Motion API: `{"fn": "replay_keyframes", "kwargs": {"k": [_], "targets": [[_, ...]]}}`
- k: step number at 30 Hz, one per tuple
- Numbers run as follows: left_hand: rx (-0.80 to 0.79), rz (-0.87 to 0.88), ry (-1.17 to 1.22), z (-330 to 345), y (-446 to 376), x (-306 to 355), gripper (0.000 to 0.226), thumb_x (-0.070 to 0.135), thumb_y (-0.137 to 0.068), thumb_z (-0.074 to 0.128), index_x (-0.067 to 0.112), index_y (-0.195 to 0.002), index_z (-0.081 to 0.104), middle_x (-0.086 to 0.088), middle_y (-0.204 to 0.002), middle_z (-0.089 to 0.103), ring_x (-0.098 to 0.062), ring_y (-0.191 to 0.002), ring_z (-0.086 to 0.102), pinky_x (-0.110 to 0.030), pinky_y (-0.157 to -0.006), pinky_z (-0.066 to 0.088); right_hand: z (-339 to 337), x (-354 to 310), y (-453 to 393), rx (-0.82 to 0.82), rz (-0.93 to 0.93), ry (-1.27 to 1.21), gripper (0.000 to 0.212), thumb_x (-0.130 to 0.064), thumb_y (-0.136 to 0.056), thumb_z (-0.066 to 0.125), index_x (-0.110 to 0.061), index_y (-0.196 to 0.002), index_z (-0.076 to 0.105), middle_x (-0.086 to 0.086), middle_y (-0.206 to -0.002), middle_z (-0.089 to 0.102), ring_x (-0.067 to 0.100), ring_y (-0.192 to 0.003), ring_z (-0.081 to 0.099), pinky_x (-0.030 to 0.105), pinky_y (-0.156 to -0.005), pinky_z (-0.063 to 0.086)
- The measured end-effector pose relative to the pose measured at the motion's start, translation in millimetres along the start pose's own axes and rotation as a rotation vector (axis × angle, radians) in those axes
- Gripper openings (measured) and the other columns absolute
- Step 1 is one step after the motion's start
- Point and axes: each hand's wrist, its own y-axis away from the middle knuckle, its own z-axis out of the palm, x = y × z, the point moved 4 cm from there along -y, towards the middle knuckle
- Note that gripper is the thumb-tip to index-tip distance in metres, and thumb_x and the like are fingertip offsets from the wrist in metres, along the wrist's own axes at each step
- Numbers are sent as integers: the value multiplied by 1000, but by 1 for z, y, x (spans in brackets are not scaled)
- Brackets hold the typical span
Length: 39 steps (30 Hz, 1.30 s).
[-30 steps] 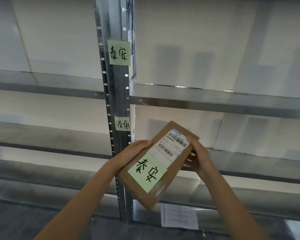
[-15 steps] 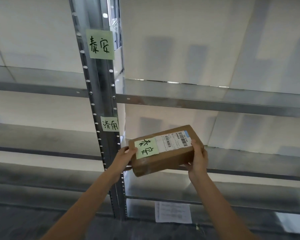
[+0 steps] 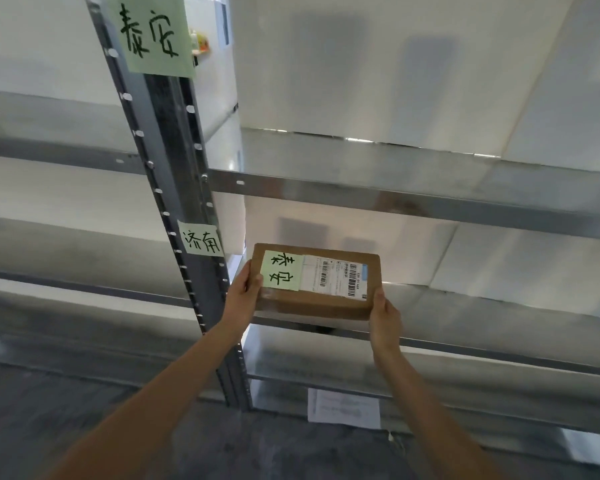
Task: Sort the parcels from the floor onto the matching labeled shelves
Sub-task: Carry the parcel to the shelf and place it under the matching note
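Holding a brown parcel (image 3: 317, 289) level, left hand (image 3: 245, 292) and right hand (image 3: 383, 315) fingers clamped on its ends, before a metal shelf (image 3: 430, 206), green label (image 3: 155, 32) on the post (image 3: 174, 161).

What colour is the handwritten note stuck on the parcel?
Pale green with black characters, on the brown parcel; the head view shows it.

Wall: pale, plain wall (image 3: 395, 64) behind the racks, with soft grey shadows on it.
Furniture: metal rack with a perforated upright post (image 3: 174, 188) and long horizontal beams (image 3: 413, 202) at several levels.
Floor: dark grey floor (image 3: 66, 410), mottled.
Paper: white printed sheet (image 3: 343, 408) low at the foot of the rack.
Light: even and dim, with bright glints along the back edge of one level.
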Motion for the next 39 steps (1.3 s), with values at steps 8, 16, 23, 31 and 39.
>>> {"fn": "replay_keyframes", "kwargs": {"k": [8, 16, 23, 31, 39], "targets": [[104, -219, 10, 19, -65, -42, 33, 20, -106, 40, 12, -136, 51, -8, -125, 65, -21, -104, 67, -12, -59, 56, 28, 21, -60, -57, 4, 191, 54, -34, -110, 26, 0, -127, 64, 20, -131, 65, 35, -121, 61, 38, -105, 44], [96, -308, -18, 38, -91, -80, 30, 20, -104, 47, 7, -130, 56, -7, -118, 69, -26, -112, 65, -37, -95, 56, 38, 54, -103, -123, 138, 229, 56, -37, -111, 25, 0, -130, 62, 20, -133, 64, 35, -123, 59, 30, -97, 41], [111, -314, -64, 35, -104, -108, 28, 21, -103, 50, 12, -128, 57, -10, -121, 69, -29, -117, 63, -49, -103, 51, 49, 73, -117, -185, 200, 190, 54, -38, -110, 30, 0, -128, 64, 21, -131, 65, 34, -121, 60, 42, -106, 45], [107, -249, -192, 41, -99, -105, 29, 24, -106, 42, 9, -129, 50, -6, -118, 65, -26, -111, 63, -24, -84, 55, 53, 85, -122, -189, 218, 187, 53, -41, -108, 32, -2, -124, 64, 18, -124, 67, 31, -114, 62, 38, -98, 48], [195, 222, -493, 47, -80, -62, 29, 21, -105, 41, 11, -128, 57, -8, -120, 63, -22, -113, 59, -31, -90, 58, 51, 82, -103, 1, 138, 84, 42, -37, -106, 43, -2, -123, 58, 18, -120, 66, 33, -113, 63, 45, -99, 52]]}}
